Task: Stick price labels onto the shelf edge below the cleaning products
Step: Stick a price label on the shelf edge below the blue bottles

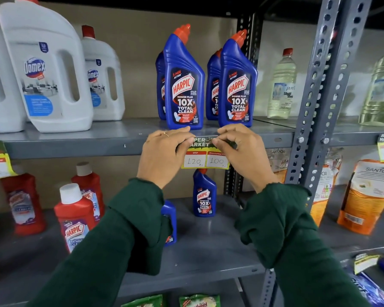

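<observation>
Green sleeves reach up from the near edge to the shelf edge. Both hands, left and right, pinch the top of a price label with bent fingers, pressing it against the edge just below two blue Harpic bottles. It reads 120 and 100.

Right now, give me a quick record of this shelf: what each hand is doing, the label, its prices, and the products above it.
left hand: pinching the label's top left
right hand: pinching the label's top right
price label: held against the shelf edge
prices: MRP 120, discounted 100
products above: blue Harpic bottles
</observation>
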### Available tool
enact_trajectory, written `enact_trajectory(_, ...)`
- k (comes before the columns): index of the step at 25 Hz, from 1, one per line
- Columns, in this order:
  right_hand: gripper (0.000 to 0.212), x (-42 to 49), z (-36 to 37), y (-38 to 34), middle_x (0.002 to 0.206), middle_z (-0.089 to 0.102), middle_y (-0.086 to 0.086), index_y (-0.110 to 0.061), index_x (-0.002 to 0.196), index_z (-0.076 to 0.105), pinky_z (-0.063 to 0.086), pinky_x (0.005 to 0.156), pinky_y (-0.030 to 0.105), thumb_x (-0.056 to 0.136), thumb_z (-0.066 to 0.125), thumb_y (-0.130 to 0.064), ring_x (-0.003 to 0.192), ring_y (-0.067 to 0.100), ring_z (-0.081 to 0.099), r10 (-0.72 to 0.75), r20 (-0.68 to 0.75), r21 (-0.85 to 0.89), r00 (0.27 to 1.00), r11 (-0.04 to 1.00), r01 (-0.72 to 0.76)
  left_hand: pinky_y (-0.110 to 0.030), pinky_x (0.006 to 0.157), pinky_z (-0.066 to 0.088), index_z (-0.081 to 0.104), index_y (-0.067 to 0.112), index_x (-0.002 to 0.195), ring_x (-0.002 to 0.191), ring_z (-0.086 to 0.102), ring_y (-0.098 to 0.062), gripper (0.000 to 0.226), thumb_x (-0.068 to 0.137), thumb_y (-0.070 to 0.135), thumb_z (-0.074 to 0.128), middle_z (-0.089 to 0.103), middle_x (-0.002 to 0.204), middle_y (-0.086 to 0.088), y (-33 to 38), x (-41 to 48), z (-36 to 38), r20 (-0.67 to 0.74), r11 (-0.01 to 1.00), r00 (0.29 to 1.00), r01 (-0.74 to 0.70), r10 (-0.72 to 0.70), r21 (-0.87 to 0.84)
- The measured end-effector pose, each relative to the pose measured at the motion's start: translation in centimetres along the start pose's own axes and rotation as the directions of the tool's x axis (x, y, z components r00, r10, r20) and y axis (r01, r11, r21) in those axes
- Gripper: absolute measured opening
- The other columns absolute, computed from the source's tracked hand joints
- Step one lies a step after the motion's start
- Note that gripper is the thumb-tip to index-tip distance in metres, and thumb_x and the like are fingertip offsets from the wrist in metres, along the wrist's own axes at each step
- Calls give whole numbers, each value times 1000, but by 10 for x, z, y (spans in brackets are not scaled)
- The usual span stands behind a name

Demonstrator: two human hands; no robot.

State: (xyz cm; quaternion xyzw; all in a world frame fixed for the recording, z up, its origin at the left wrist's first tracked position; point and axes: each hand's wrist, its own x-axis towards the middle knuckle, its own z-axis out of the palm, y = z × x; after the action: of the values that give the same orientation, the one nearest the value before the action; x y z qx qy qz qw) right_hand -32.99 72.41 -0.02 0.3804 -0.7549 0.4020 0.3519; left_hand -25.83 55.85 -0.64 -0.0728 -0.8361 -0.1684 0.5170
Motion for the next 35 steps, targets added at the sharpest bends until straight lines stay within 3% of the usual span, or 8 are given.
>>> enact_trajectory(5,8,-2,4,0,100,65,2,-3,72,68,51,75,33,75,70,-10,83,7,56,123,-41,88,992,989,-119,-18,77,27,72,20,74,96,46,-7,4,78,21,71,68,109,9,-1,-2,0,45,991,992,116,-114,-59)
enact_trajectory(11,12,-4,9,1,101,64,3,-3,64,66,50,74,38,71,73,-10,81,10,55,66,-42,-11,997,998,-67,-21,84,29,70,12,67,91,34,10,7,73,13,74,69,107,2,0,-4,6,-4,994,997,83,-83,-72)
enact_trajectory(16,11,-3,11,-1,102,64,5,-3,64,67,50,71,37,71,73,-10,79,11,53,50,-55,-56,997,997,-53,-25,86,32,69,9,65,90,32,11,9,72,10,74,70,106,0,1,-5,8,-21,996,998,66,-67,-59)
enact_trajectory(21,10,-2,8,-3,98,65,2,-3,68,68,52,72,38,74,71,-10,81,11,56,124,-64,37,990,992,-122,-31,82,41,70,13,72,95,49,-9,5,76,15,71,70,106,4,1,-3,5,2,989,992,123,-123,-80)
enact_trajectory(24,9,1,8,-3,95,67,3,-6,74,70,51,75,33,77,70,-14,82,8,57,152,-96,82,984,986,-144,-35,76,46,68,12,76,92,54,-19,5,79,16,68,71,102,4,2,-1,7,-18,986,989,143,-145,-80)
enact_trajectory(28,10,0,11,-2,94,71,9,-8,83,71,50,73,26,79,69,-16,82,8,58,137,-142,69,980,989,-128,-29,70,41,65,10,76,87,55,-17,6,81,14,67,72,96,4,4,0,12,-100,987,983,151,-156,-51)
enact_trajectory(33,14,0,12,-4,93,71,12,-4,85,70,37,70,-2,76,71,-15,82,8,56,102,-163,52,981,994,-94,-28,64,38,65,8,76,80,55,-18,7,79,12,69,73,91,-1,3,0,16,-159,992,979,127,-130,-30)
enact_trajectory(35,21,-2,14,-4,101,67,13,-5,91,66,35,77,1,76,72,-18,92,11,56,100,-203,40,974,995,-94,-31,67,42,65,9,84,83,57,-21,8,79,13,70,72,91,-4,3,0,15,-138,990,980,139,-143,-36)
